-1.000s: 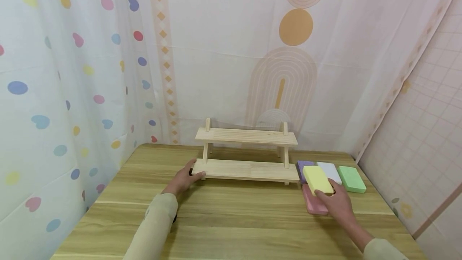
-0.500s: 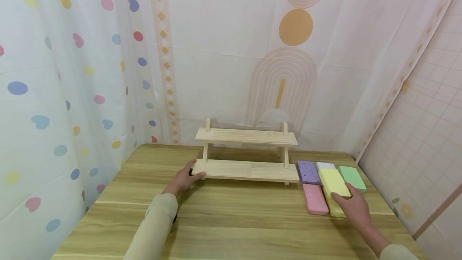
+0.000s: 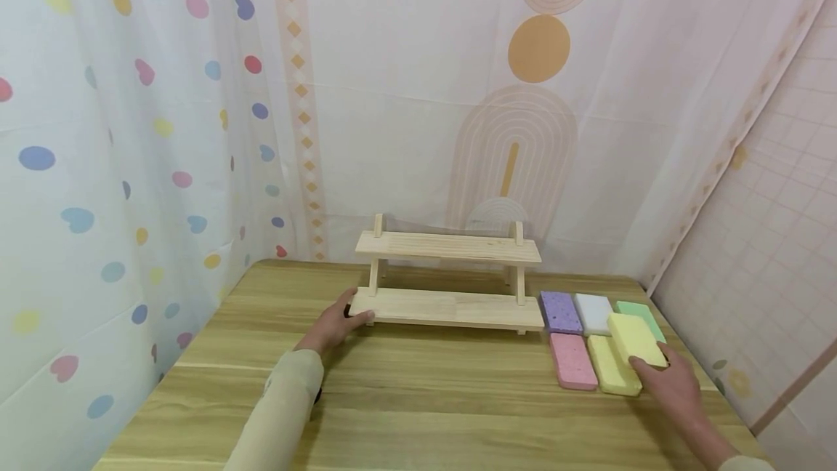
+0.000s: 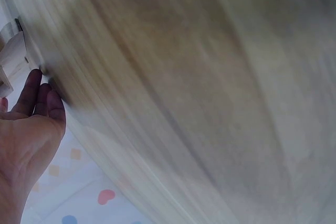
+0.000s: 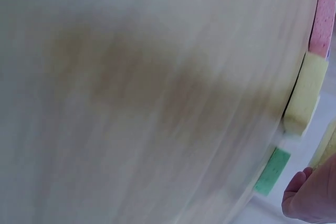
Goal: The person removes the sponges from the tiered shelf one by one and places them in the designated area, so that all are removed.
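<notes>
My right hand grips a pale yellow sponge by its near end, thumb on one side and fingers on the other. In the head view this sponge overlaps a green sponge and the corner of a second yellow sponge. The right wrist view shows the held sponge raised off the table. At the left, my left hand holds the end of the lower board of a two-tier wooden shelf, thumb along the front. Only part of the left hand shows in the left wrist view.
Purple, white and pink sponges lie flat beside the shelf's right end. The wood-grain table ends against a patterned curtain at the back, with more curtain along both sides.
My right hand has carried the pale yellow sponge rightward, from over the purple, white and pink ones to over the green one. The left hand keeps its place on the shelf.
</notes>
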{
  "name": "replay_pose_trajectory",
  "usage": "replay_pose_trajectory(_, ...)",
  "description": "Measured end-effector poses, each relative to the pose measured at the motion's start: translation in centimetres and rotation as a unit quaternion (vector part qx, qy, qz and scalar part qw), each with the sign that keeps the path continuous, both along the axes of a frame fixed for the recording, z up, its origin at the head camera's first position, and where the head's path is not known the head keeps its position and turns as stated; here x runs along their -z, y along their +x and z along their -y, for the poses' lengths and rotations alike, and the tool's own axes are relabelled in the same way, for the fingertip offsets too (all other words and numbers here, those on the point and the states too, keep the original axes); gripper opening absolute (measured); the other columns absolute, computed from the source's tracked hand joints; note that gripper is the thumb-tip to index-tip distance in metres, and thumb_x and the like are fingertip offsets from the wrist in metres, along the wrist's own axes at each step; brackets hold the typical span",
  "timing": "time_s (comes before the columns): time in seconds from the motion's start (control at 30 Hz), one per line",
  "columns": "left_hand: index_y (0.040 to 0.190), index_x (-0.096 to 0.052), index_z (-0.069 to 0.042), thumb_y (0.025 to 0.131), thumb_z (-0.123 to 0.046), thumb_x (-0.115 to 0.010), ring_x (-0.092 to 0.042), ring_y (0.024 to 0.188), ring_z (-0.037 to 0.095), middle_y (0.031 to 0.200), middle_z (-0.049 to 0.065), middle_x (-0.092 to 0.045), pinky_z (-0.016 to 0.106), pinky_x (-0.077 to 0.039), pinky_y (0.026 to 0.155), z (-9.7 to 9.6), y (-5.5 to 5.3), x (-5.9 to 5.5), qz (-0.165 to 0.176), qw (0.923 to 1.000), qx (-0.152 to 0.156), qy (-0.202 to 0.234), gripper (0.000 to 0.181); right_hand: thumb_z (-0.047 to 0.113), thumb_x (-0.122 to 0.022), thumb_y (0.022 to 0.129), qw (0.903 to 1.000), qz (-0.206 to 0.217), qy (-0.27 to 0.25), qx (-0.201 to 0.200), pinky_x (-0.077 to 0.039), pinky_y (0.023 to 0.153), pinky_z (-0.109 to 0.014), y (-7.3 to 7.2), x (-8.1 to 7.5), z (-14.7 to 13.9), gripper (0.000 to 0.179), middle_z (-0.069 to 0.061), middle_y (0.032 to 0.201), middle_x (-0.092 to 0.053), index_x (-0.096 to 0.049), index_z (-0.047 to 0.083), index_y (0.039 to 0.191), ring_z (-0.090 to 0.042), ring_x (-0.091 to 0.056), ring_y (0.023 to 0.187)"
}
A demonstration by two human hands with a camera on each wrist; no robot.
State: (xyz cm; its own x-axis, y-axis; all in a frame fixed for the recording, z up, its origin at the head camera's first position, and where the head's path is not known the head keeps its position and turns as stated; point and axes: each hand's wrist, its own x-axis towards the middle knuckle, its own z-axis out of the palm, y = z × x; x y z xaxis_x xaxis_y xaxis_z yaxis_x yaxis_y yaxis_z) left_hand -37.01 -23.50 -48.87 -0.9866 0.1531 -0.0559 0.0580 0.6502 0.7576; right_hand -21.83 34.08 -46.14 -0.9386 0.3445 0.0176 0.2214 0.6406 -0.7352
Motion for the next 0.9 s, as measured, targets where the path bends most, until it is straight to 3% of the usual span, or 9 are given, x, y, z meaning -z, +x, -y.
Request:
replay_pose_trajectory(0.2, 0.159, -0.014, -0.010, 0.094, -0.057, -0.061, -0.027, 0.141, 0.048, 0.156, 0.031, -0.025, 0.063, -0.026, 0.110, 0.0, 0.0, 0.0, 0.001, 1.0000, -0.001, 0.001, 0.094, 0.033, -0.059, 0.097, 0.9999, -0.013, 0.007, 0.004, -0.028, 0.107, -0.063, 0.6, 0.3, -1.4, 0.082, -0.044, 0.145, -0.027, -0.021, -0.021, 0.146, -0.056, -0.028, 0.133)
replay_pose_trajectory(0.6, 0.160, -0.014, -0.010, 0.093, -0.058, -0.060, -0.028, 0.141, 0.049, 0.156, 0.031, -0.026, 0.063, -0.027, 0.110, -0.1, 0.2, -0.1, 0.005, 1.0000, -0.001, 0.000, 0.094, 0.041, -0.056, 0.099, 0.9990, 0.041, 0.017, -0.012, -0.023, 0.108, -0.064, 1.4, 0.7, -3.5, 0.090, -0.045, 0.149, -0.015, -0.010, -0.018, 0.149, -0.059, -0.017, 0.136)
replay_pose_trajectory(0.9, 0.159, -0.014, -0.009, 0.094, -0.056, -0.062, -0.031, 0.139, 0.048, 0.155, 0.031, -0.028, 0.060, -0.030, 0.109, -0.1, 0.1, 0.0, 0.002, 1.0000, 0.000, 0.007, 0.093, 0.045, -0.057, 0.097, 0.9952, 0.064, 0.066, -0.033, -0.033, 0.100, -0.066, 1.6, 1.1, -3.8, 0.092, -0.049, 0.142, -0.022, -0.020, -0.027, 0.141, -0.063, -0.029, 0.126)
